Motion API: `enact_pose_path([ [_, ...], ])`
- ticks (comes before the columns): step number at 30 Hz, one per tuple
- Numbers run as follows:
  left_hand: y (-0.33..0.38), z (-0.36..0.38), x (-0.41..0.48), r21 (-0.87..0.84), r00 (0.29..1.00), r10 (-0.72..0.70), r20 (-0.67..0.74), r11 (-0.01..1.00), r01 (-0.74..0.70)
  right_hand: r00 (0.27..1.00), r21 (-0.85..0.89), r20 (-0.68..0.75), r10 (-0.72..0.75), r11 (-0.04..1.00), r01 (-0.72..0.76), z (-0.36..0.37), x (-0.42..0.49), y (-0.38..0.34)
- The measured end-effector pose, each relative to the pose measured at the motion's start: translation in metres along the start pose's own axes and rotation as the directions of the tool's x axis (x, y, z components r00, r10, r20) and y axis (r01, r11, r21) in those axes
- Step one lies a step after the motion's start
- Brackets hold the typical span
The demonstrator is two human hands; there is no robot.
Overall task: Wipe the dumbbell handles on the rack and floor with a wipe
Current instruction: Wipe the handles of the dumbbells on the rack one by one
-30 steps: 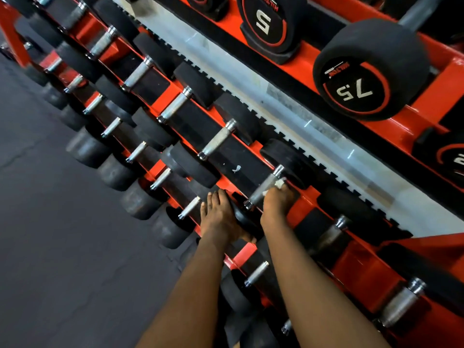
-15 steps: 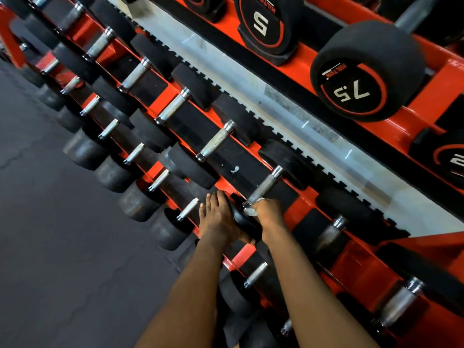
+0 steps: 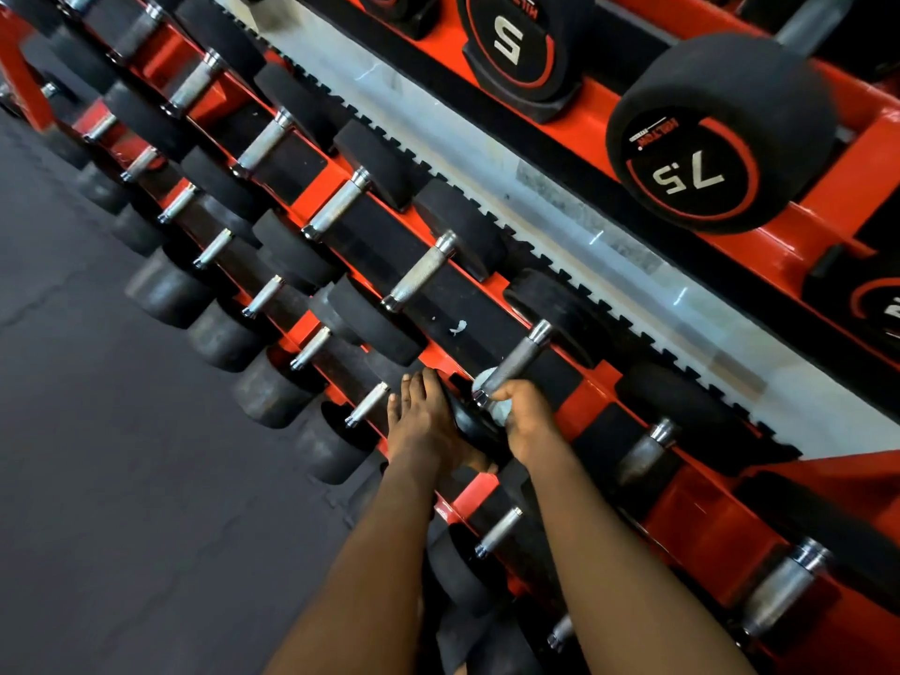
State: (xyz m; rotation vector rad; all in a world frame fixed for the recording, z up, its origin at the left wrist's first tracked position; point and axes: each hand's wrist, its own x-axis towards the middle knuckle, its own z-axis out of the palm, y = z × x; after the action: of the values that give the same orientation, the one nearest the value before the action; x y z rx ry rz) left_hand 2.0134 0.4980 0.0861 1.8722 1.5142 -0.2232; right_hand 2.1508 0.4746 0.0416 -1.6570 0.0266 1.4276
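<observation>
steel handle (image 3: pixel 517 361) gripped at its lower end by the right hand (image 3: pixel 528 420) through the white wipe (image 3: pixel 501 412); left hand (image 3: pixel 422 423) flat on the dumbbell head (image 3: pixel 466 422) beside; best twist while sliding up

Only one view is given: a wide-angle camera worn on the head, aimed forward and steeply down. The rack (image 3: pixel 693 517) is seen from close by, tilted diagonally from far left to near right, with the floor (image 3: pixel 121 479) taken in at left.

A gym: red dumbbell rack (image 3: pixel 604 116), rubber floor (image 3: pixel 97 455).
</observation>
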Motion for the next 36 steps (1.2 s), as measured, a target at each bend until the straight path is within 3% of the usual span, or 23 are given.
enact_pose_path([
  [2,0.001,-0.001,-0.001,-0.008,1.0,-0.016,-0.002,1.0,0.016,0.994,-0.02,0.106,0.018,1.0,-0.016,0.0,0.003,0.002],
  [4,0.001,-0.002,0.0,0.007,1.0,-0.015,0.016,1.0,0.015,0.993,-0.024,0.118,0.024,0.999,-0.021,-0.004,0.003,0.002],
  [10,0.0,-0.001,0.001,0.04,1.0,-0.006,0.031,0.999,0.005,0.97,0.237,-0.166,-0.177,0.948,0.214,-0.015,0.01,-0.02],
  [13,0.0,0.0,0.0,0.044,1.0,0.003,0.028,0.999,-0.005,0.968,0.346,-0.156,-0.197,0.907,0.241,-0.004,0.013,-0.023],
  [17,0.001,-0.001,-0.003,0.047,1.0,0.012,0.014,0.999,-0.012,0.977,0.044,-0.129,-0.168,0.984,0.174,-0.013,0.016,0.018],
  [19,0.004,-0.004,-0.004,0.056,1.0,0.01,0.026,0.998,-0.011,0.951,-0.25,-0.193,-0.243,0.949,0.192,-0.023,0.014,0.025],
  [21,0.006,-0.011,-0.008,0.079,0.999,0.0,0.052,0.997,-0.004,0.934,-0.405,-0.203,-0.294,0.894,0.193,-0.027,0.0,0.022],
  [26,-0.003,-0.047,-0.018,0.081,0.999,-0.018,0.045,0.997,0.014,0.918,-0.419,-0.143,-0.369,0.863,0.282,-0.017,-0.04,-0.012],
  [29,-0.024,-0.076,-0.01,-0.019,0.982,-0.026,-0.186,1.0,0.023,0.888,-0.461,-0.089,-0.452,0.809,0.366,0.006,-0.048,-0.032],
  [33,-0.053,-0.111,0.029,-0.032,0.894,-0.001,-0.448,0.999,-0.014,0.822,-0.521,-0.009,-0.57,0.704,0.483,0.06,-0.038,-0.056],
  [36,-0.069,-0.127,0.076,0.008,0.952,0.036,-0.303,0.999,-0.035,0.706,-0.65,0.114,-0.699,0.485,0.585,0.103,-0.018,-0.081],
])
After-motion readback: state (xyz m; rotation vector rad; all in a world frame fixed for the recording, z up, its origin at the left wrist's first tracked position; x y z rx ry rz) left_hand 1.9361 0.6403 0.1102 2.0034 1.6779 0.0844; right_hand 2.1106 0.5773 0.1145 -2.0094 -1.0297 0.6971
